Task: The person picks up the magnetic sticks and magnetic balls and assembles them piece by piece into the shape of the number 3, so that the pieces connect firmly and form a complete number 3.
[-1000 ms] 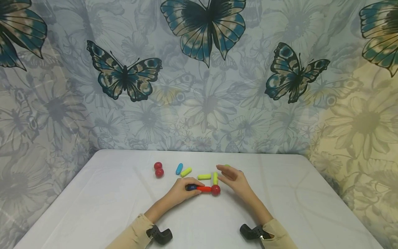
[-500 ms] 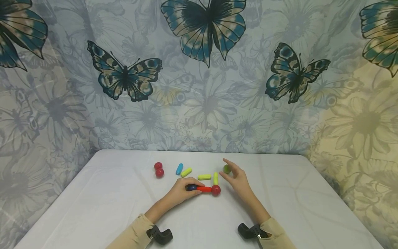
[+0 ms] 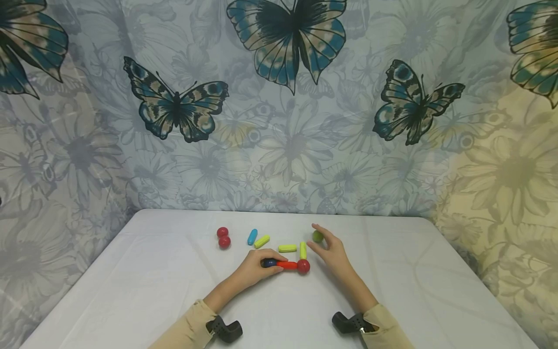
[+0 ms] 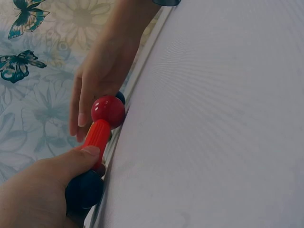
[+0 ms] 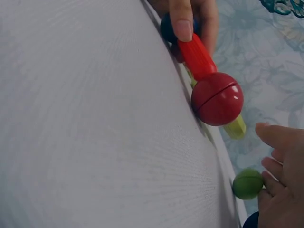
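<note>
The right hand (image 3: 333, 250), thumb and forefinger parted, gripping nothing, has the green ball (image 3: 317, 236) between them; the left hand (image 3: 256, 265) pinches the crosswise red rod (image 3: 290, 265)

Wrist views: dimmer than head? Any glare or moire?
Left wrist: darker and greyer, small highlights on the glossy red ball, faint fan-shaped lines across the white table surface; right wrist: also dim, similar lines, small highlights on that ball; head: brighter, yellowish toward the right of the blue-grey floral backdrop, print or light, can't tell.
</note>
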Motion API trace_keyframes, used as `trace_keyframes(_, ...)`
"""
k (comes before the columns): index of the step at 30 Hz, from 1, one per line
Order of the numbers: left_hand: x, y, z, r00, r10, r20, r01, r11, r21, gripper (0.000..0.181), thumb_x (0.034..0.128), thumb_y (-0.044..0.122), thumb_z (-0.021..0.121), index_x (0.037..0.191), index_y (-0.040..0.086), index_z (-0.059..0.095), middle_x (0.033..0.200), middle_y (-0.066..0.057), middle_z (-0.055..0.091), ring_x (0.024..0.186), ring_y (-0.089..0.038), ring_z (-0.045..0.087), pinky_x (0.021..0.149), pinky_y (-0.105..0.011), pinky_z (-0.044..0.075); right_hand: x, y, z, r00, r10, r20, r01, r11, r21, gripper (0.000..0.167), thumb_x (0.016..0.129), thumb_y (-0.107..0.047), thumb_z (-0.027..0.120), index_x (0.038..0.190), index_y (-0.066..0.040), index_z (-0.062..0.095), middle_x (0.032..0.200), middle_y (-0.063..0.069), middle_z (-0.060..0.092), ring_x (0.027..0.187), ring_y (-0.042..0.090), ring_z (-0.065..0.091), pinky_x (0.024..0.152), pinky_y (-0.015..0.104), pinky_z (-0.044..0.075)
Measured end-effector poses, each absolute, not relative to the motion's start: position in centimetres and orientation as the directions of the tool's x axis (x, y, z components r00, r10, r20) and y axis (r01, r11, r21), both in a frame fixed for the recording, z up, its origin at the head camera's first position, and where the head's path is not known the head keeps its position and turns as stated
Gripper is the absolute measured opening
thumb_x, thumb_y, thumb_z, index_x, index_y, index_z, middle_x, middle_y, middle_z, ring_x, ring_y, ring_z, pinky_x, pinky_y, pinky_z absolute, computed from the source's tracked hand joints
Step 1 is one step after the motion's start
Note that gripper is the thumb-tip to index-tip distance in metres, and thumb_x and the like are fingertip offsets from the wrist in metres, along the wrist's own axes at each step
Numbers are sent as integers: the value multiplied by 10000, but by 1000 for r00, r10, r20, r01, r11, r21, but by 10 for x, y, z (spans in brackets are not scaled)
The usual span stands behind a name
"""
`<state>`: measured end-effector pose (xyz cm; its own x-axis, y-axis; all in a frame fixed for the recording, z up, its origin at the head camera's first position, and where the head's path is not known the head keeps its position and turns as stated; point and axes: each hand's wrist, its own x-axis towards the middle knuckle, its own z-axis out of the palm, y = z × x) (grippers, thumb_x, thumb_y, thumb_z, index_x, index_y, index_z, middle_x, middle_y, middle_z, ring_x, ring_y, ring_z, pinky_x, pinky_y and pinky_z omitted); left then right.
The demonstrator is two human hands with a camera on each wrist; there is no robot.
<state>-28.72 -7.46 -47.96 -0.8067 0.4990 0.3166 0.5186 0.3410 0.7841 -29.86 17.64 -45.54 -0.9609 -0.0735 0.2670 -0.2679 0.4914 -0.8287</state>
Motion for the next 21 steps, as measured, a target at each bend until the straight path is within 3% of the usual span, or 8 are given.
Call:
trace_keyframes(8, -288, -74, -480, -810, 496, 313, 515, 348, 783, 221, 856, 216, 752, 1076, 237, 745, 1073, 90, 734, 1089, -81, 636, 984, -254, 490, -301, 177, -459, -953, -64, 298, -285, 527, -800, 506, 889, -63, 685, 1370, -29, 529, 1482, 211, 456, 1419, 374, 374, 1179, 500, 282)
trace_keyframes(21, -287, -74, -479, -813, 492, 311, 510, 343, 789, 217, 860, 226, 749, 1077, 240, 745, 1064, 88, 733, 1070, -79, 638, 966, -240, 492, -299, 177, -454, -957, -90, 276, -275, 586, -763, 505, 894, -49, 663, 1378, -70, 523, 1488, 182, 461, 1420, 364, 379, 1189, 507, 268)
